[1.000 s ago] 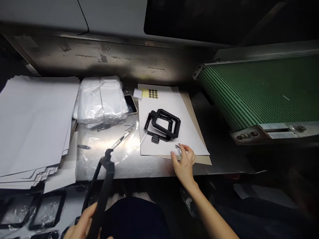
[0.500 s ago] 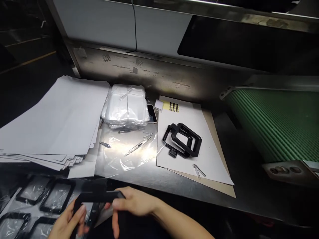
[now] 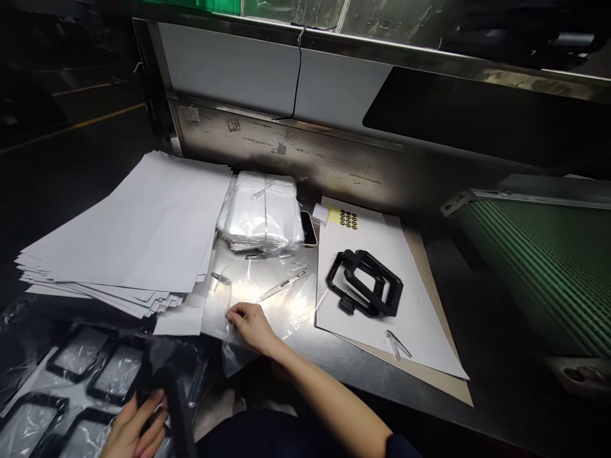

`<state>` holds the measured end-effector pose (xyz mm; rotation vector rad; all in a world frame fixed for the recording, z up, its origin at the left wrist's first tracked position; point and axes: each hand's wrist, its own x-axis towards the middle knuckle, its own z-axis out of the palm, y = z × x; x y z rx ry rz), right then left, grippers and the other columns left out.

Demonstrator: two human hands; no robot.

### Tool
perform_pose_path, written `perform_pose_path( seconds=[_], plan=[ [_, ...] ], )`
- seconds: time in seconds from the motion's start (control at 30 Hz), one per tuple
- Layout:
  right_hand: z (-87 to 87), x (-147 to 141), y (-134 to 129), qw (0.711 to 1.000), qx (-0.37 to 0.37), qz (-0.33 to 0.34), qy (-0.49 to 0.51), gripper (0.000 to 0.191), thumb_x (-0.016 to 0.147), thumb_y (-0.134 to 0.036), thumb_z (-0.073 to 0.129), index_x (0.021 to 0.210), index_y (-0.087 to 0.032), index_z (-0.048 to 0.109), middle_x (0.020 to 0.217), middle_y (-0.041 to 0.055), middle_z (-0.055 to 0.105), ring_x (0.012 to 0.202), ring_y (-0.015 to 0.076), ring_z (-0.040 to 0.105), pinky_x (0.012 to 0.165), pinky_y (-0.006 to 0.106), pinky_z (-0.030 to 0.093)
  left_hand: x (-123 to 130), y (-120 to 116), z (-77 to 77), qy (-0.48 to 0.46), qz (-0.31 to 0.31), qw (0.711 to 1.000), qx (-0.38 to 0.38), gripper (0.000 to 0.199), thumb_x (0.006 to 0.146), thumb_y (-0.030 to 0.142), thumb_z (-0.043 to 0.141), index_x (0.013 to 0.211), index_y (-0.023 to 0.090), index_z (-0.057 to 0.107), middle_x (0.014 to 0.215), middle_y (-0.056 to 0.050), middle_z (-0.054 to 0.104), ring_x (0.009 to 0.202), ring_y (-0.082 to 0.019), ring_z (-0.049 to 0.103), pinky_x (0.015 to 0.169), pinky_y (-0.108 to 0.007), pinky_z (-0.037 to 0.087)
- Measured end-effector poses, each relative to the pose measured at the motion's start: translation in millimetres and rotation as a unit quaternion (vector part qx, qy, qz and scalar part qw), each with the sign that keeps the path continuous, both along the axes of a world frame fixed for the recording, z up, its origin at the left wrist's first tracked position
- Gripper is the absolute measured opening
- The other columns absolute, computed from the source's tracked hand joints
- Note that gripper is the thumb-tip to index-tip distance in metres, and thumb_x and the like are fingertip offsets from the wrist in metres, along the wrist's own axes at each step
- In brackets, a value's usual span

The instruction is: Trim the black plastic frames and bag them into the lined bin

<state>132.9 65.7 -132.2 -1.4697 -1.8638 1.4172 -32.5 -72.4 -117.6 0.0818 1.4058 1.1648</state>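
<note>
1. The right hand is pinching the clear film between thumb and fingertips, near seven o'clock from the middle of the view; part of this film is hanging over the edge of the metal table.
2. The left hand is curling its fingers around the black frame, which is sitting near half past seven, close to the wrapped frames; the blur is hiding how firm this hold is.
3. In my judgement, the film could be snagging or tearing, because the utility knife is lying at half past one from the right hand, and a pull may be dragging plastic against its tip.
4. The black frame could also be knocking the wrapped frames, since only one hand is supporting it so near to them.
5. The clearest bar of the black frame is pointing between eleven and twelve o'clock at its upper end, between five and six at its lower.
6. The rest is disappearing into the dark, so I am not seeing the whole frame's long axis.
</note>
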Motion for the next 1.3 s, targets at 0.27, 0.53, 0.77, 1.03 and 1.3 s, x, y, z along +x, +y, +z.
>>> perform_pose_path(
  seconds=[0.27, 0.53, 0.77, 1.03, 1.3],
  plan=[
    [38.4, 46.2, -62.9, 0.978, -0.077, -0.018, 0.193, 0.013, 0.065, -0.026, 0.062, 0.064, -0.014, 0.057, 0.061, -0.0032, 0.05, 0.061, 0.0115, 0.047, 0.06, 0.024, 0.038, 81.1, 45.2, 21.6, -0.02, -0.176, 0.981, 0.078, 0.017, 0.068, 0.026, 0.062, 0.063, 0.014, 0.051, 0.039, 0.013, 0.03, 0.031, 0.0, 0.017, 0.029, -0.013, 0.017],
    [40.1, 86.9, -50.6, 0.885, -0.158, -0.172, 0.403, 0.031, 0.07, -0.045, 0.05, 0.06, -0.019, 0.036, 0.058, -0.0029, 0.041, 0.05, 0.0078, 0.041, 0.05, 0.022, 0.038, 56.9, 31.7, 19.6, 0.02, -0.153, 0.985, 0.073, 0.028, 0.065, 0.026, 0.065, 0.054, 0.017, 0.041, 0.041, 0.013, 0.023, 0.035, -0.001, 0.014, 0.032, -0.013, 0.019],
    [51.1, 70.6, -36.9, 0.857, -0.18, -0.17, 0.451, 0.028, 0.071, -0.036, 0.049, 0.066, -0.02, 0.028, 0.058, -0.0057, 0.04, 0.039, 0.0025, 0.019, 0.038, 0.015, 0.014, 7.1, -7.2, 41.7, 0.009, -0.131, 0.99, 0.059, 0.028, 0.07, 0.042, 0.051, 0.086, 0.02, 0.06, 0.043, 0.003, 0.049, 0.034, -0.007, 0.029, 0.033, -0.019, 0.031],
    [63.1, 12.8, -33.5, 0.923, -0.143, 0.074, 0.349, 0.021, 0.075, -0.037, 0.041, 0.07, -0.02, 0.029, 0.054, -0.0048, 0.049, 0.038, 0.004, 0.024, 0.04, 0.017, 0.02, 31.3, -7.2, 55.3, 0.149, -0.236, 0.958, 0.065, 0.058, 0.072, 0.039, 0.052, 0.123, 0.043, 0.025, 0.137, -0.008, 0.027, 0.03, 0.001, 0.039, 0.029, -0.02, 0.033],
    [62.2, 23.3, -39.8, 0.968, 0.043, 0.225, 0.105, 0.017, 0.066, -0.017, 0.056, 0.08, -0.018, 0.047, 0.065, -0.003, 0.041, 0.06, 0.0112, 0.038, 0.059, 0.024, 0.031, 10.7, -26.4, 39.7, 0.196, -0.201, 0.96, 0.009, 0.041, 0.068, 0.038, 0.056, 0.101, 0.014, 0.05, 0.06, 0.005, 0.055, 0.031, -0.003, 0.037, 0.029, -0.016, 0.03]
  ],
)
